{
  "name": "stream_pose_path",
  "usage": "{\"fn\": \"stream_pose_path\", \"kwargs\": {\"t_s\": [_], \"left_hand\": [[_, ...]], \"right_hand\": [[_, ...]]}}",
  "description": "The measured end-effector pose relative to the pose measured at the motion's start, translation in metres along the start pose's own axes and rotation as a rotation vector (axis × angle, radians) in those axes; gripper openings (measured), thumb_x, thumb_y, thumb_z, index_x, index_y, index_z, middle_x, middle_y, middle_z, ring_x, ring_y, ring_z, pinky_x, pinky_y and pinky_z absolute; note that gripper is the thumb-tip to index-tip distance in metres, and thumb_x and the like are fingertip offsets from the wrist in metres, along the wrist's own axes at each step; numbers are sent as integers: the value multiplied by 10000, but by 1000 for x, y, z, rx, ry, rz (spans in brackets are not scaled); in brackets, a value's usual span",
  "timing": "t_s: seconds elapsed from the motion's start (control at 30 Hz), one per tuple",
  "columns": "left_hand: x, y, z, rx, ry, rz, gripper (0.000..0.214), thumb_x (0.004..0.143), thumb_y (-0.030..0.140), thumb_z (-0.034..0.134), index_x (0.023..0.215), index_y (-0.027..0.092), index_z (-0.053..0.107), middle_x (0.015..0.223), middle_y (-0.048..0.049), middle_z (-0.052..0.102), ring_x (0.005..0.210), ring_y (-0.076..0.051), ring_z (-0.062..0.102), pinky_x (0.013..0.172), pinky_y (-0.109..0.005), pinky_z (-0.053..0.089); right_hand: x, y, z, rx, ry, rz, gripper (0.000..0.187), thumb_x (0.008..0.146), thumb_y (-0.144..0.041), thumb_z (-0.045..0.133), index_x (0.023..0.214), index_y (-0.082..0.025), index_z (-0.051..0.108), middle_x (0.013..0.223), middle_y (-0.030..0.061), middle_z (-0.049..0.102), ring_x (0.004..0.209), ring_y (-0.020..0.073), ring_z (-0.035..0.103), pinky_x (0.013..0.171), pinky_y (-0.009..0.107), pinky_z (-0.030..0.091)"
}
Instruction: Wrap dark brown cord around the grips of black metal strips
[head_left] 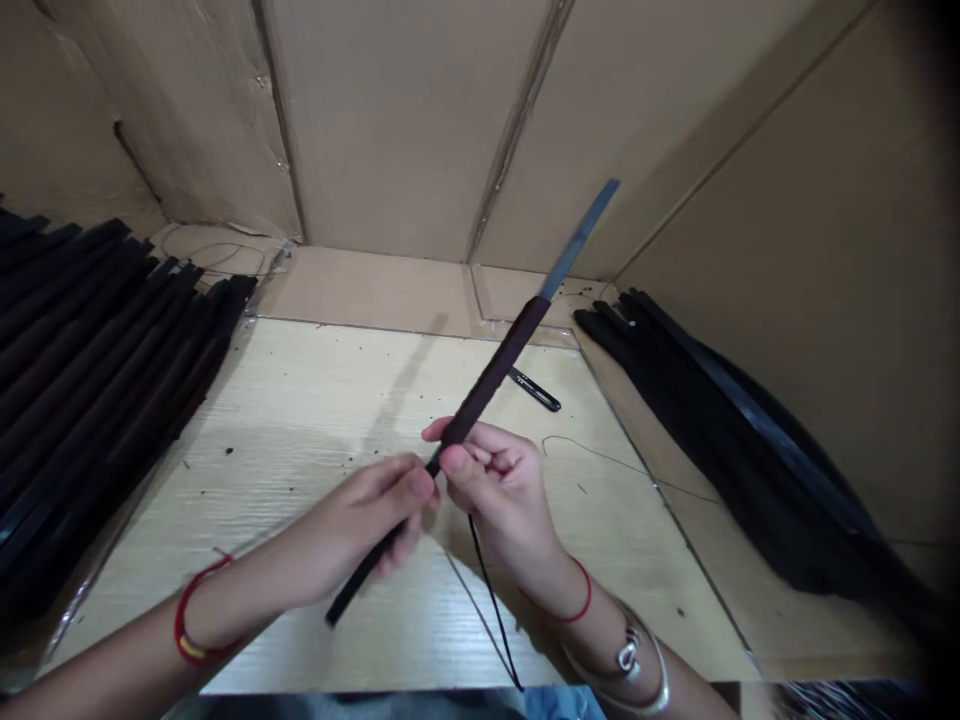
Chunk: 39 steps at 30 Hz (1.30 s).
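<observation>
Diagonally, a maroon sleeve (pixel 499 370) pointed to one o'clock above the counter (pixel 300 400)

The right hand (pixel 506 490) pinched the near end of the sleeve between thumb and forefinger, its other fingers curled in toward the palm. Just beside it, toward eight o'clock, the left hand (pixel 382 505), a little blurred, had its fingers closed around a black strip (pixel 360 580), whose free end stuck out toward seven o'clock. Out of the sleeve's far end, toward one o'clock, came a flat blue-grey strip (pixel 580 240); whether it and the black one were a single piece could not be told.

From under the right hand a black cord (pixel 491 600) ran down between five and six o'clock to the counter's near edge. Beyond the sleeve, between one and two o'clock from the hands, a small black tool (pixel 536 392) lay on the counter, partly hidden. A loose thread (pixel 600 457) curved away at three o'clock.

Well apart from the hands, a pile of dark strips (pixel 97 400) lay between nine and ten o'clock, and a dark bundle (pixel 720 430) lay near three, against a cardboard wall (pixel 817 270). Each wrist wore a red band (pixel 184 620).
</observation>
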<state>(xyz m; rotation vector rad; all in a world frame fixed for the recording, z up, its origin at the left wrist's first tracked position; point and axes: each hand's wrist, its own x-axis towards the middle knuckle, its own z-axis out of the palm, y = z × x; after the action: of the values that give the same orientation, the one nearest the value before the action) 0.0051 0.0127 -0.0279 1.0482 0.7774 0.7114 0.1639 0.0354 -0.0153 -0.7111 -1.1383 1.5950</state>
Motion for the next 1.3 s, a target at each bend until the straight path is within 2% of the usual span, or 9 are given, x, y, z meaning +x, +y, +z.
{"fn": "stream_pose_path", "kwargs": {"t_s": [0.07,0.23,0.37,0.53,0.73,0.9,1.07,1.2,1.3], "left_hand": [[1,-2,0,105,191,61,485,892,627,473,743,165,496,560,39,420,495,-57,369,446,-143,294],[-1,7,0,-219,-59,-182,619,868,754,278,768,186,502,442,78,307,349,-62,239,344,-173,244],[-3,15,2,-63,177,-26,588,832,717,472,692,148,512,523,22,458,473,-57,407,453,-141,337],[-1,7,1,-441,-243,-363,638,858,771,247,707,191,465,417,90,242,329,-58,148,309,-178,206],[-6,9,2,272,318,133,505,847,682,488,890,179,519,583,38,472,515,-74,392,481,-168,313],[-7,14,3,-127,-48,-105,517,893,703,321,819,203,431,490,88,305,380,-66,223,368,-189,204],[-4,12,1,360,210,113,391,929,553,464,852,172,508,599,48,445,539,-70,403,528,-183,319],[-1,10,-1,95,-88,34,467,956,591,332,912,169,529,566,34,500,505,-86,465,530,-199,373],[3,6,0,7,51,14,443,930,578,438,886,148,536,643,-10,584,566,-94,525,557,-194,406]], "right_hand": [[1,0,0,-33,29,11,221,801,-325,751,916,-144,698,491,-84,348,406,31,216,374,184,161],[2,-1,0,-158,49,-21,321,836,-387,699,664,-136,598,481,-81,294,421,36,193,386,201,129],[0,0,1,-204,44,-97,232,861,-358,677,797,-136,693,499,-77,306,428,38,192,396,203,153],[-4,-1,0,-69,-67,66,324,817,-419,715,1022,-169,738,475,-87,277,417,49,155,391,215,162],[-3,0,0,-150,71,58,343,792,-416,738,1022,-162,750,484,-79,286,432,59,201,406,218,204],[3,3,0,-63,-39,95,241,826,-364,714,993,-193,744,476,-90,285,406,46,164,397,206,208],[3,5,2,-79,37,33,200,836,-336,706,865,-138,716,489,-80,331,419,35,168,389,193,138],[3,3,1,-15,-34,71,304,880,-396,646,732,-131,629,447,-67,393,381,33,212,374,193,124],[5,3,-1,-114,107,-9,325,857,-368,682,658,-131,582,461,-72,351,396,31,214,373,199,114]]}}
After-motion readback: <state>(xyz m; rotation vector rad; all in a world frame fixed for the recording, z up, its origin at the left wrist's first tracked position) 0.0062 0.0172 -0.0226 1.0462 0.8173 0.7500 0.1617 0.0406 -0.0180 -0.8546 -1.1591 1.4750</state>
